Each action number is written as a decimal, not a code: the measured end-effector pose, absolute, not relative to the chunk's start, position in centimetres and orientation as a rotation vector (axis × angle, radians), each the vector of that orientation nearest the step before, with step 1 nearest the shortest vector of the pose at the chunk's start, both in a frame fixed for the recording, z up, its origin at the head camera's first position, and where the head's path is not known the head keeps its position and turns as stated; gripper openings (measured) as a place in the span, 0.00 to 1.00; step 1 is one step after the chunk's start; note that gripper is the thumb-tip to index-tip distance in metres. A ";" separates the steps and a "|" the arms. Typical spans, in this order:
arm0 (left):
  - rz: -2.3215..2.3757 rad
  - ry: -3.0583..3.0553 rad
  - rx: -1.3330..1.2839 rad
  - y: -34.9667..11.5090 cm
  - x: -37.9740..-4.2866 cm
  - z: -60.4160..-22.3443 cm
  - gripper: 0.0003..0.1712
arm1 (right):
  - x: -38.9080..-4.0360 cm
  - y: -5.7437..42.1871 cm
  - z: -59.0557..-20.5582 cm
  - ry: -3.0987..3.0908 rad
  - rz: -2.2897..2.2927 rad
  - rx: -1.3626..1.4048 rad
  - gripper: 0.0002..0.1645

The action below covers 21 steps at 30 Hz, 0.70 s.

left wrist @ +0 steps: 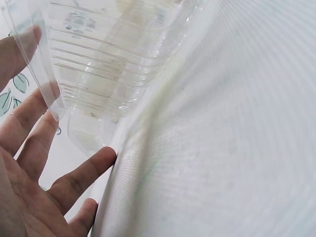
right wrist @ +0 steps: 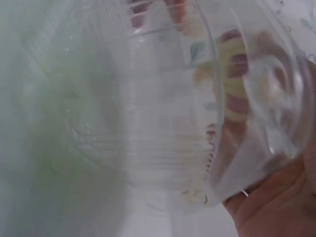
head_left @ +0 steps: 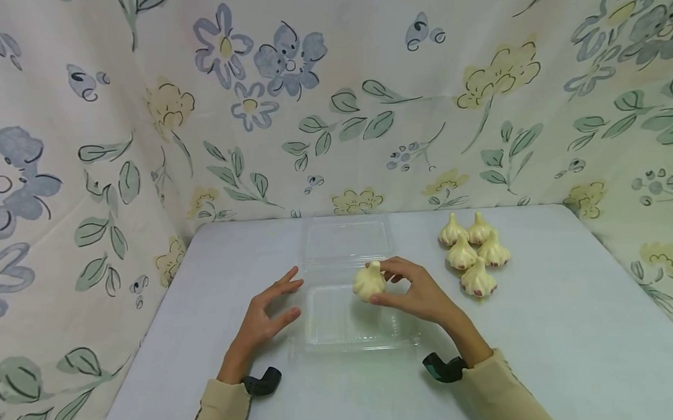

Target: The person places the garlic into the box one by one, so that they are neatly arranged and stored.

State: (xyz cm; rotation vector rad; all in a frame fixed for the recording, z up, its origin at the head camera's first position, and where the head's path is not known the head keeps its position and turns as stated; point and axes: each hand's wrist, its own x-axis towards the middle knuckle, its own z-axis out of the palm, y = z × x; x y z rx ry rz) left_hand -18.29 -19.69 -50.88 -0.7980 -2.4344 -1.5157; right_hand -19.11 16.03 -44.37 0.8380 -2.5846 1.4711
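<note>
A cream garlic bulb (head_left: 369, 283) with its stem up is pinched between the thumb and fingers of my right hand (head_left: 417, 290), over the base of a clear plastic clamshell box (head_left: 332, 321). In the right wrist view, the bulb's purple-striped underside (right wrist: 234, 81) shows through the clear wall (right wrist: 148, 123). My left hand (head_left: 266, 310) is at the box's left side, fingers spread and holding nothing. The left wrist view has its fingers (left wrist: 81, 177) beside the ribbed box wall (left wrist: 108, 64). The box's lid (head_left: 345, 239) lies folded back, away from me.
Several more garlic bulbs (head_left: 478, 279) are grouped at the back right of the white table (head_left: 552, 326). Behind the table hangs a flower-printed cloth (head_left: 324, 167), which also runs along the left and right sides.
</note>
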 end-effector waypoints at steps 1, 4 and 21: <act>-1.514 -2.436 -0.798 -19.7 -18.3 -50.9 0.31 | -19.2 15.9 -44.4 -2.590 1.467 0.843 0.30; -1.508 -2.444 -0.796 -19.7 -18.3 -50.8 0.31 | -19.2 15.5 -44.5 -2.606 1.464 0.847 0.31; -1.493 -2.450 -0.790 -19.7 -18.4 -51.0 0.30 | -19.5 13.0 -44.7 -2.652 1.459 0.984 0.32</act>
